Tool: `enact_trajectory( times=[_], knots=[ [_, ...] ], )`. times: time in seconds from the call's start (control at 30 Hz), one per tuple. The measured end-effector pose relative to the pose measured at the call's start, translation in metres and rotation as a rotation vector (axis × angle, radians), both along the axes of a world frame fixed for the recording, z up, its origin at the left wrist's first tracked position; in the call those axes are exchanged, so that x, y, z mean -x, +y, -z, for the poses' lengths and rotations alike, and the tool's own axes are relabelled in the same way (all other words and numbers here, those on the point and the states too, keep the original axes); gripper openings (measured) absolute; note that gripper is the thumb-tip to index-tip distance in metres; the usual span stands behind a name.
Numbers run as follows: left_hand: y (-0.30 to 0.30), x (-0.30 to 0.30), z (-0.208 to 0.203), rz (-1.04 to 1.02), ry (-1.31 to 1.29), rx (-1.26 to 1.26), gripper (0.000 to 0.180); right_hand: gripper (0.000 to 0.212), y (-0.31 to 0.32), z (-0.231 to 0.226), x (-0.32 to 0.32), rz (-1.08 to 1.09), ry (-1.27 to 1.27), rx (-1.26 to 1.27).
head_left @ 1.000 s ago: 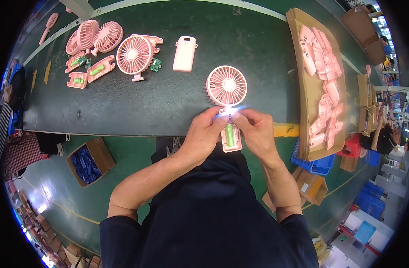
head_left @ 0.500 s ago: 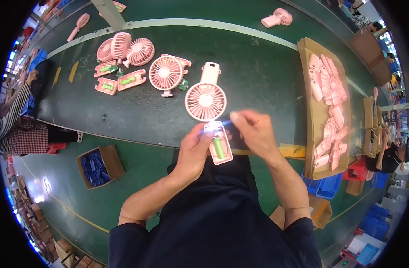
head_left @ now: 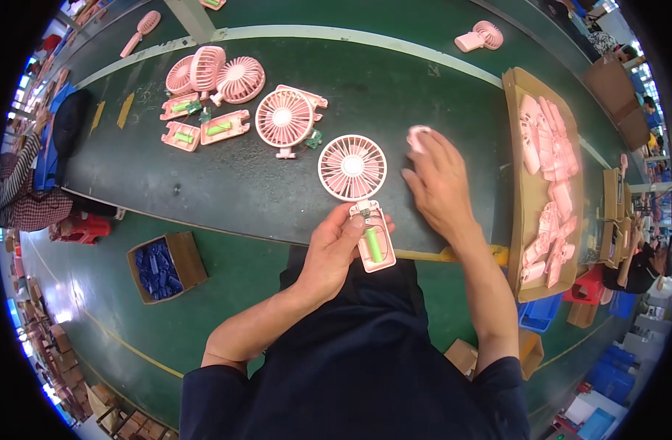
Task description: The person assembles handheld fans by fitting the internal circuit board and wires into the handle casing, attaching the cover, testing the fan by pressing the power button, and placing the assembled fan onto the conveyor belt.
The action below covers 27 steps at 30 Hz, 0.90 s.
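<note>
My left hand (head_left: 334,246) is closed around a pink handheld fan by its opened handle shell (head_left: 386,258), thumb near the small green circuit board (head_left: 366,213). A green battery cell (head_left: 373,245) and thin wires lie inside the shell. The round caged fan head (head_left: 352,167) points away from me, over the table. To its right, my right hand (head_left: 442,180) has its fingers curled over a pink handle cover (head_left: 419,138), mostly hidden by them.
Several pink fans (head_left: 235,78) and opened handles with batteries (head_left: 224,127) lie at the left of the dark table (head_left: 226,187). A cardboard box (head_left: 513,183) of pink shells stands right. On the floor is a box (head_left: 191,260) of blue pieces. A person (head_left: 28,172) sits far left.
My right hand has left the circuit board and moved up and right. The pink cover that lay beyond the fan head is now under its fingers. The bright light at the board is gone.
</note>
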<state>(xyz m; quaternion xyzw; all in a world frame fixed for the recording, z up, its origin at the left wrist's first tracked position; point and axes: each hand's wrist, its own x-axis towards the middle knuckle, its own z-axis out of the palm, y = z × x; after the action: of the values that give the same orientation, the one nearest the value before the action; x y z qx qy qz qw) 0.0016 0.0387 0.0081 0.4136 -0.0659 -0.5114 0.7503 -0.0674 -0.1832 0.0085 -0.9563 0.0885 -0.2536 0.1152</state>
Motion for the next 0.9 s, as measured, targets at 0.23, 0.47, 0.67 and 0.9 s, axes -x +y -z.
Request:
enact_trajectory(
  times=[0.23,0.47,0.67,0.9],
  knots=[
    [-0.033,-0.001,0.001,0.119,-0.075,-0.032,0.035,0.024,0.056,-0.028,0.040,0.160,0.097,-1.198],
    [-0.053,-0.027,-0.014,0.211,-0.216,-0.092,0.052,0.022,0.015,-0.053,-0.005,0.226,0.096,-1.375],
    [-0.024,-0.032,0.030,0.119,-0.653,-0.065,0.044,0.027,-0.100,-0.061,-0.119,0.196,0.087,-1.031],
    [-0.023,-0.033,0.015,0.152,-0.732,-0.043,0.035,0.031,-0.202,-0.044,-0.215,0.156,0.321,-0.743]
  ],
)
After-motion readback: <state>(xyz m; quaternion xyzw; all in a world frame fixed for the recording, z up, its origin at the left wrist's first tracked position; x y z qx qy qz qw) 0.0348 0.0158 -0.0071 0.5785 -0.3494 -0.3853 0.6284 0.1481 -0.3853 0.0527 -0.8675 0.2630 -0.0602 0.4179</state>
